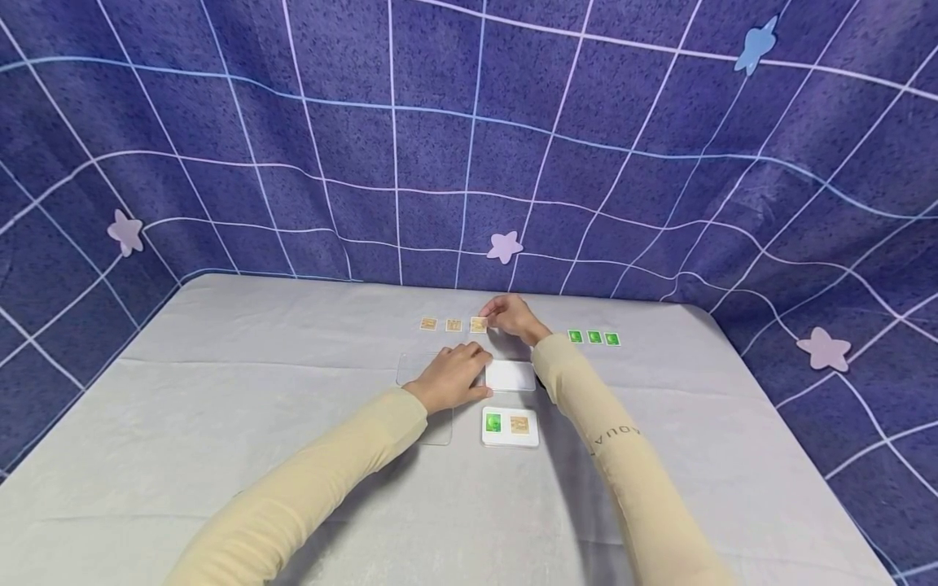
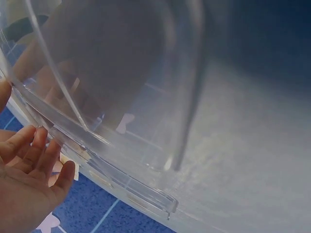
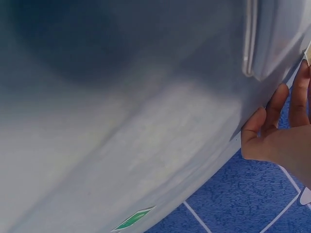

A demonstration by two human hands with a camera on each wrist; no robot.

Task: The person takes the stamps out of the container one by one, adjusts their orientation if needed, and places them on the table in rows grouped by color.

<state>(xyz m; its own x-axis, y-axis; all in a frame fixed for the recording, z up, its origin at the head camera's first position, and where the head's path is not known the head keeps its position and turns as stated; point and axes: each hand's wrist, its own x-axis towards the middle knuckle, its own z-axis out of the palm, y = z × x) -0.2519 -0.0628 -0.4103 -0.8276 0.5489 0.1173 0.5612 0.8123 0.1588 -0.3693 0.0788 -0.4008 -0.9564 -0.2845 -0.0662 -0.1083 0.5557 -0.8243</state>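
My right hand [image 1: 513,316] reaches to the far side of the table and pinches a small tan tile [image 1: 479,325] by its right edge. Two similar tan tiles [image 1: 441,325] lie left of it in a row. My left hand [image 1: 454,376] rests at the left end of a plain white rectangular card [image 1: 513,376], fingers loosely extended, thumb near the lower corner. Under and beside that hand lie clear plastic pieces [image 1: 440,431], large in the left wrist view. The right wrist view shows only part of the right hand [image 3: 282,131], cutting off the grip.
Nearer me, a white card [image 1: 510,440] carries one green and one tan tile. Three green tiles [image 1: 594,337] lie in a row at the right. A purple gridded cloth [image 1: 432,163] hangs behind the pale tabletop [image 1: 183,456].
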